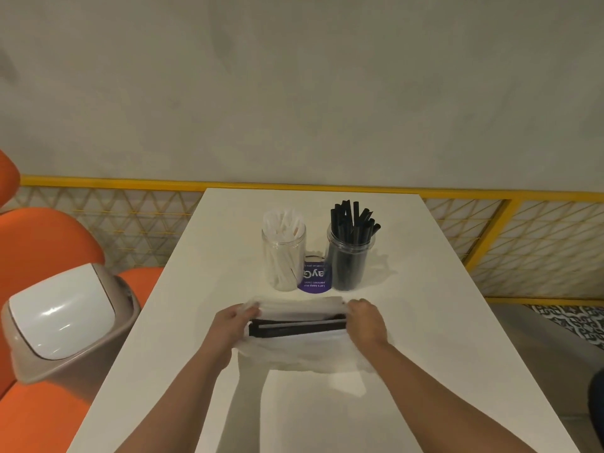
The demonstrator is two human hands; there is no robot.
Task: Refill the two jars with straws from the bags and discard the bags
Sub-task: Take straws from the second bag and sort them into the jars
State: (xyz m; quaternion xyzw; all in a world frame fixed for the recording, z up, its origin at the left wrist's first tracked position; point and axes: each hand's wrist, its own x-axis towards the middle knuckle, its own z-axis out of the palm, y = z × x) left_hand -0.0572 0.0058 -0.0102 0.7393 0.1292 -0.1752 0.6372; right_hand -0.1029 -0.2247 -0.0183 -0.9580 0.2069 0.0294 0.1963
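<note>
While the swing-lid bin [62, 317] stood off the table's edge at 9 o'clock, the left hand [233, 322] pinched the left end of a clear plastic bag [300, 351]. The bag lay on the white table [425, 322] at 6 o'clock of the jars. At 11 o'clock from the bag stood the jar of white straws [283, 256], with a purple label [315, 277] at 12 and the jar of black straws [349, 259] at 1 o'clock. Inside the bag a bundle of black straws [297, 327] lay crosswise. The right hand [366, 322] was curled round the bag's right end. Whether the bag was open could not be told. By my judgement, a hard tug from the 2 hands could split the thin film and scatter straws. A careless forearm or the bundle itself could also topple the 2 light jars.
</note>
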